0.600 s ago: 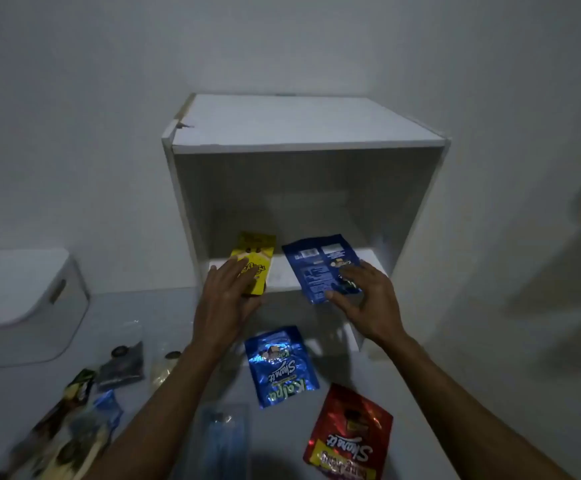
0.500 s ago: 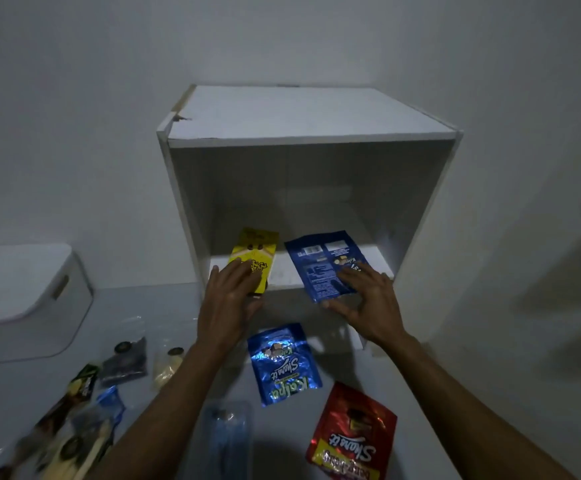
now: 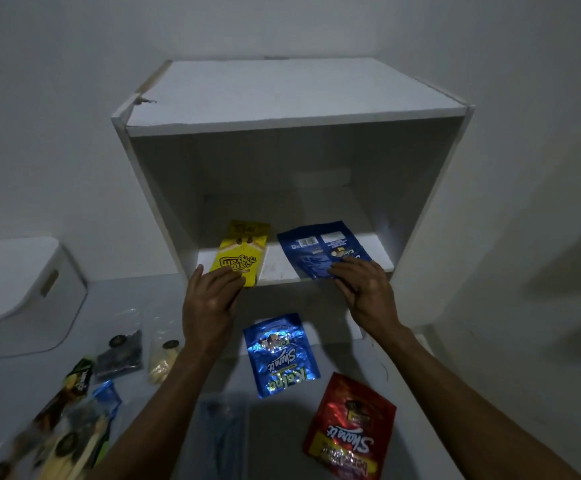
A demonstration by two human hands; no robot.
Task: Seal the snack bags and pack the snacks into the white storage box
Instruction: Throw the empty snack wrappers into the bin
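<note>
On box floor (image 3: 282, 268): left hand (image 3: 209, 299) flat on yellow packet (image 3: 242, 252), right hand (image 3: 365, 292) flat on blue packet (image 3: 320, 249), neither clamped; I judge packing underway; next, fetch table packets.

Blurred snack bags (image 3: 64, 441) cut off bottom-left

Non-task items: table, wall, lidded bin.
The grey table (image 3: 15, 375) meets a plain white wall (image 3: 57, 116); a lidded white bin (image 3: 22, 299) with a side handle slot stands at far left.
</note>
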